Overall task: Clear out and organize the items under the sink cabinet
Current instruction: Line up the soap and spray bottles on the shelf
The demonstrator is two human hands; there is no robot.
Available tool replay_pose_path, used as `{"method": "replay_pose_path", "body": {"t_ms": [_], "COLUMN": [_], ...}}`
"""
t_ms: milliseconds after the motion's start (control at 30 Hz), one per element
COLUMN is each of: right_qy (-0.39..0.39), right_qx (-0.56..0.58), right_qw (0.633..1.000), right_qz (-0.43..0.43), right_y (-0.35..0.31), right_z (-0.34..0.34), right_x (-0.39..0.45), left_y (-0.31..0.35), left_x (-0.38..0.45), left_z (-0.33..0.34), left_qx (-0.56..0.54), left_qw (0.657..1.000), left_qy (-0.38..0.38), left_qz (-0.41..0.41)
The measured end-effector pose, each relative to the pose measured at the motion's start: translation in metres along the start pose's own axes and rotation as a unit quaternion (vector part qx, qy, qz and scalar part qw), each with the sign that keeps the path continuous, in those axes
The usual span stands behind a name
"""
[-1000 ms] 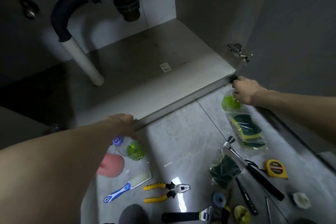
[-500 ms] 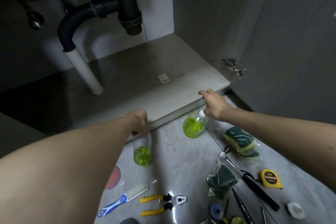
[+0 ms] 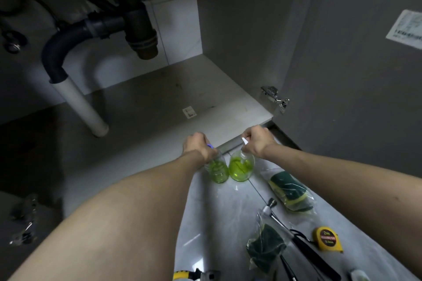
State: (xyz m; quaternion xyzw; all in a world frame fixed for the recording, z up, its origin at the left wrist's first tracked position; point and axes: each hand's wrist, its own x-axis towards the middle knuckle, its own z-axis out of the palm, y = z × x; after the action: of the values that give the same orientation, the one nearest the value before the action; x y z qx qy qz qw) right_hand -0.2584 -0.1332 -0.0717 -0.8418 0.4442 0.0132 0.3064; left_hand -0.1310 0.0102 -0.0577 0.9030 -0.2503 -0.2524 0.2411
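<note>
Both hands, left (image 3: 196, 146) & right (image 3: 257, 141), fingers clamped on green-liquid bottles (image 3: 241, 167), have lifted them together at cabinet floor (image 3: 159, 107) edge, prob. restocking.

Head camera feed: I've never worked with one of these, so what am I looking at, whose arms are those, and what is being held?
There is no machine here. The single picture comes from a wide-angle camera worn on a person's head, looking forward and down, so the two bare arms are that person's own. The left hand grips the top of a clear bottle with a blue cap, and the right hand grips a rounder bottle with a white cap. Both hold green liquid and hang side by side at the front edge of the cabinet floor, beneath the drain pipe. On the tiled floor to the right lie bagged sponges, a hammer and a yellow tape measure.
</note>
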Motion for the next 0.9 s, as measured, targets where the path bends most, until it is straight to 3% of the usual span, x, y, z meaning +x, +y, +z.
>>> {"method": "replay_pose_path", "body": {"t_ms": [367, 700, 900], "right_qy": [0.063, 0.061, 0.051], "right_qx": [0.089, 0.13, 0.119], "right_qw": [0.994, 0.986, 0.988], "right_qz": [-0.002, 0.08, 0.083], "right_y": [0.003, 0.017, 0.016], "right_z": [-0.005, -0.005, -0.007], "right_x": [0.025, 0.048, 0.043], "left_y": [0.03, 0.046, 0.033], "left_x": [0.007, 0.02, 0.023], "left_z": [0.039, 0.054, 0.048], "left_qx": [-0.069, -0.084, -0.097], "left_qw": [0.997, 0.996, 0.995], "left_qy": [0.014, 0.014, 0.003], "left_qz": [-0.021, 0.016, 0.027]}}
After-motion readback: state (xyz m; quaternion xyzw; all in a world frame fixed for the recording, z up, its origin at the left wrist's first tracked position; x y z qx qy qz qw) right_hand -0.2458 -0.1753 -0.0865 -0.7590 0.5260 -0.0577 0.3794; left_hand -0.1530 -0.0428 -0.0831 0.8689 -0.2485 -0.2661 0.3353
